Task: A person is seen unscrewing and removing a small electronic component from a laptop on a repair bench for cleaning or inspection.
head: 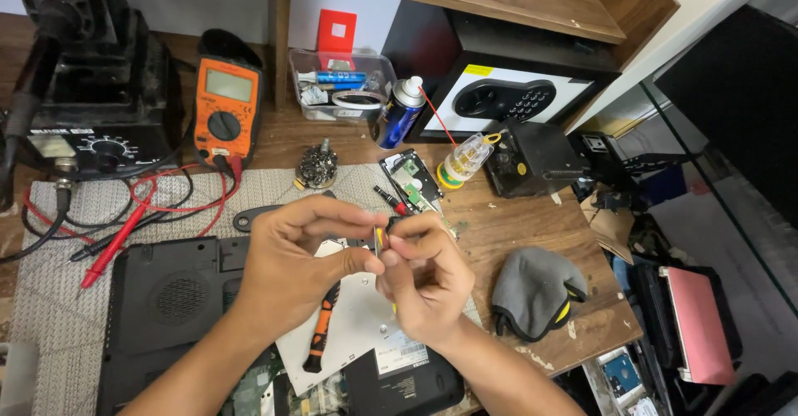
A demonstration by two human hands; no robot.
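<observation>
**Two hands pinch a small part above an opened laptop**

Where the fingertips meet, a small yellow-and-dark part (379, 237) is almost wholly covered, so its kind cannot be made out. The left hand (291, 266) closes thumb and forefinger on it from one side, and the right hand (424, 279) pinches it from the other, fingers curled tight. Both hover above a black laptop (166, 300) lying underside up, whose lower edge is cut off by the frame. An orange-handled tool (320, 333) lies on a pale metal plate (357, 316) beneath the wrists, its tip hidden by the left hand.

A grey woven mat (50, 300) covers the left of the brown wooden tabletop (515, 225). Farther back stand an orange multimeter (226, 104) with red and black leads (125, 225), a black soldering station (91, 92) and a blue spray can (401, 110). A grey cloth (536, 291) lies right of the hands. Beyond the right edge, a pink case (702, 324) rests on a cluttered floor.
</observation>
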